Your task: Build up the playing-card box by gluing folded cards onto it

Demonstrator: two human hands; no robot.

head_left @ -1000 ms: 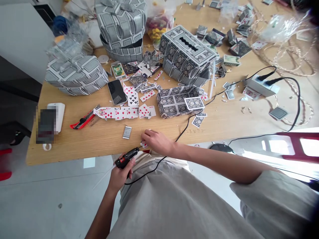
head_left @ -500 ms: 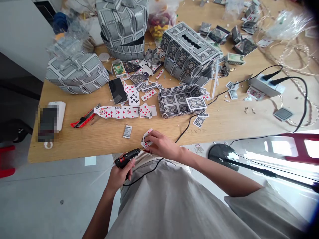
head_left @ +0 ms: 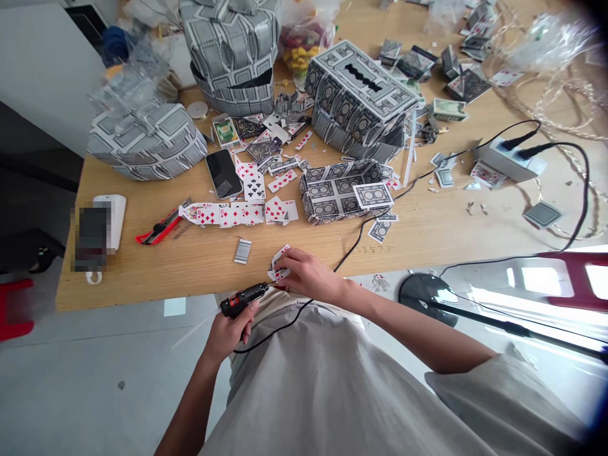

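Observation:
My left hand (head_left: pixel 232 329) is wrapped round a black glue gun (head_left: pixel 244 300), its nozzle pointing right toward the playing card piece (head_left: pixel 280 261). With its fingers pressed together, my right hand (head_left: pixel 308 273) holds that folded card piece at the table's front edge. The gun's tip is close to the card; whether they touch is too small to tell. A small patterned card piece (head_left: pixel 242 251) lies to the left of my right hand. Behind it runs a row of overlapping cards (head_left: pixel 230 215). An open tray of woven cards (head_left: pixel 332 193) stands further back, one card resting over its right side.
A red cutter (head_left: pixel 160 229) and a phone (head_left: pixel 224 173) lie at the left. Woven card baskets (head_left: pixel 147 139) and a slotted card box (head_left: pixel 363 92) stand behind. A black cable (head_left: pixel 351 252) crosses the wooden table (head_left: pixel 190 272) to a power strip (head_left: pixel 510 158).
Both hands keep nearly the same pose. The glue gun's nozzle has risen slightly, nearer the card piece, and the view has shifted a little.

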